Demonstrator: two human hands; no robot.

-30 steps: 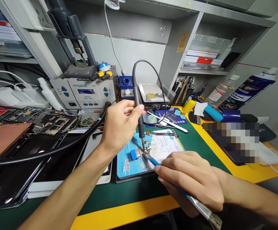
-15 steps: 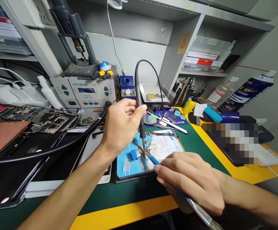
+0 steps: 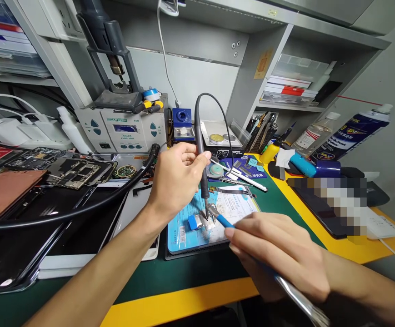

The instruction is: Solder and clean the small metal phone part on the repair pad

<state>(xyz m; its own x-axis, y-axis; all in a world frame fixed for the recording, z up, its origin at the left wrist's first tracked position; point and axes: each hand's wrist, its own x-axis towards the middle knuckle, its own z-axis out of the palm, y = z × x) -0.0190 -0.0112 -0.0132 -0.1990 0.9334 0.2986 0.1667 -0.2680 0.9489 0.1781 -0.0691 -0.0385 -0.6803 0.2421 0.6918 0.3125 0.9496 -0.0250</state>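
My left hand pinches a black soldering iron near its middle, tip pointing down. The iron's tip meets a small circuit board piece or hovers just over it; I cannot tell which. In my right hand is a blue-handled brush with bristles at both ends. Its far end is beside the iron's tip, and the near end sticks out below my palm. A blue tab with a shiny strip lies left of the tip. Beneath these is a blue and white packaged sheet.
A hot air station stands behind on the left, its black hose crossing phone parts. Behind the iron are a blue iron stand and a soldering station. Bottles and a spray can stand right, beyond a dark phone.
The iron's tip has moved slightly down and right across the small board. The brush in my right hand has shifted a little right. Both grips stay the same.
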